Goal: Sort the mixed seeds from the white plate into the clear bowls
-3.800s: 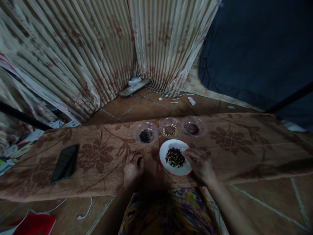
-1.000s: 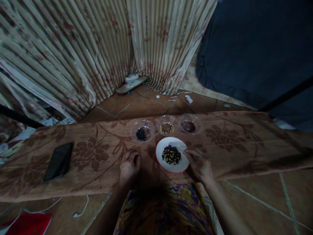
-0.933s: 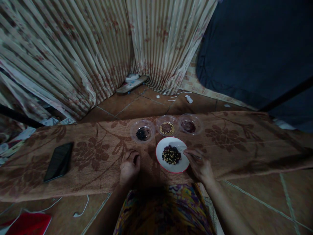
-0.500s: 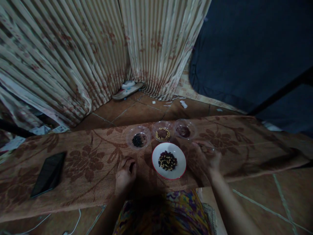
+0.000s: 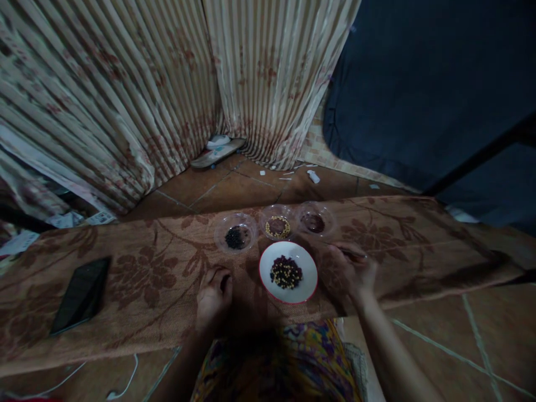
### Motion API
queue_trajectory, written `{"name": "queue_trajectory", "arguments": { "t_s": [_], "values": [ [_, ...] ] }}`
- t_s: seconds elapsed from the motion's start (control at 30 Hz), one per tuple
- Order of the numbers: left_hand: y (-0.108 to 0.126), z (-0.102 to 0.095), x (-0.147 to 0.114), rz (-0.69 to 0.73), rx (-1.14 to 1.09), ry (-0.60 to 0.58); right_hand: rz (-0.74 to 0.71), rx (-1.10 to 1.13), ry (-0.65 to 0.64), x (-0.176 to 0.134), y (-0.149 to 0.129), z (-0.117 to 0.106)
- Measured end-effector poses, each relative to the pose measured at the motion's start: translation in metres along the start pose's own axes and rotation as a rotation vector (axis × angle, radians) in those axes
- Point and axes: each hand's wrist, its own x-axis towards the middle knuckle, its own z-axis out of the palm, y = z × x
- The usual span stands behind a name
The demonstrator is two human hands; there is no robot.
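My right hand point(image 5: 352, 265) is closed on a slim tool, seemingly tweezers point(image 5: 360, 255), its thin tip pointing left toward the bowls; the dim light blurs its shape. Left of that hand stands a white bowl with a red rim point(image 5: 309, 273), holding a mixed pile of black, yellow and dark red beans point(image 5: 286, 272). My left hand point(image 5: 215, 290) rests curled on the cloth, with nothing visible in it. Behind the white bowl are three clear plastic bowls: one with black beans point(image 5: 235, 237), one with yellow beans point(image 5: 277, 227), one with dark red beans point(image 5: 313, 223).
A patterned brown cloth point(image 5: 176, 329) covers the long, narrow table. A dark tablet or phone point(image 5: 80, 296) lies at the left. Beyond the table are a striped curtain point(image 5: 259, 72), a skateboard point(image 5: 220, 153) and small white litter on the tiled floor point(image 5: 201, 190).
My right hand stays by the white bowl, its tool's tip a little clearer now. The left hand keeps its place. The whole view has shifted slightly.
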Motion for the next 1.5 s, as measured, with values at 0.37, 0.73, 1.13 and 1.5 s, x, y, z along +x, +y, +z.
{"name": "queue_trajectory", "arguments": {
  "t_s": [0.37,0.73,1.13,1.5],
  "values": [
    [-0.001,0.001,-0.003,-0.005,-0.002,-0.035,-0.066,-0.078,-0.398,-0.031,-0.012,-0.004],
    [0.001,0.000,-0.002,-0.008,0.002,-0.025,-0.053,-0.083,-0.409,-0.038,0.005,0.001],
    [0.003,-0.001,-0.002,-0.016,-0.002,-0.024,-0.067,-0.058,-0.374,-0.039,0.003,0.002],
    [0.003,-0.002,-0.002,-0.029,-0.013,-0.028,-0.011,-0.044,-0.284,-0.031,-0.006,0.000]
  ]
}}
